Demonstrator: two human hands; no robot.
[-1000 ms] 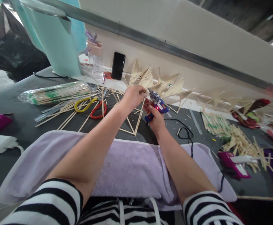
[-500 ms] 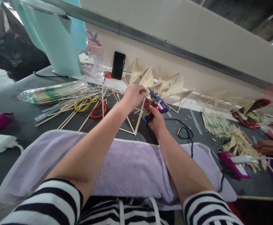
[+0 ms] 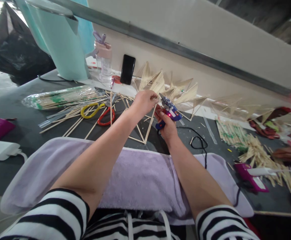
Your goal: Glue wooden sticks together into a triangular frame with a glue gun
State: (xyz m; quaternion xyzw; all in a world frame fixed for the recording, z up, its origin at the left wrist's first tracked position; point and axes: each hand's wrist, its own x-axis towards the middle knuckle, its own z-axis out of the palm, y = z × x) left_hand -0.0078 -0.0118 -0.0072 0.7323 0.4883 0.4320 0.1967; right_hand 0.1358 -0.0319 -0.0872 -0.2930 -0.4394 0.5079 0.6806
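My right hand (image 3: 167,125) is closed round a blue glue gun (image 3: 174,114) with a small red light lit; its nozzle points up and left. Close to the nozzle is my left hand (image 3: 147,100), its fingers pinched together over the top of a frame of thin wooden sticks (image 3: 149,128). What sits between those fingertips is too small to make out. The frame's lower corner rests on the dark table. Just behind my hands stand several fan-like stick pieces (image 3: 158,81).
Left of my hands lie yellow-and-red-handled scissors (image 3: 106,115), loose sticks and a plastic-wrapped stick bundle (image 3: 67,96). A black phone (image 3: 127,69) leans on the wall beside a bottle (image 3: 103,61). A black cord (image 3: 198,141) trails right. Another person's hand (image 3: 289,155) is near cut sticks (image 3: 260,156).
The view has shifted slightly, moving everything a little to the right. Both hands keep nearly the same pose, with the glue gun still beside the left fingertips.
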